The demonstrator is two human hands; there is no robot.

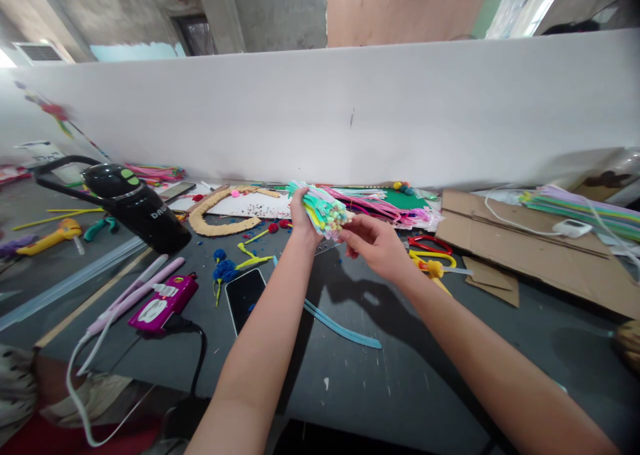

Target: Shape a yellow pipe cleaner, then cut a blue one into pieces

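Observation:
My left hand is wrapped round a thick bundle of pastel pipe cleaners, mostly mint green, yellow and pink. Their cut ends face right and toward me, above the dark table. At those ends my right hand is closed, thumb and fingertips pinching at the edge of the bundle. How many stems lie in that pinch is too small to tell. Below the hands, light blue pipe cleaners lie on the table, partly behind my left forearm. Pink pipe cleaners lie behind the bundle.
A black bottle, pink straightener, purple power bank and phone are on the left. Right are red-handled scissors, a yellow glue gun and cardboard. A white partition stands behind.

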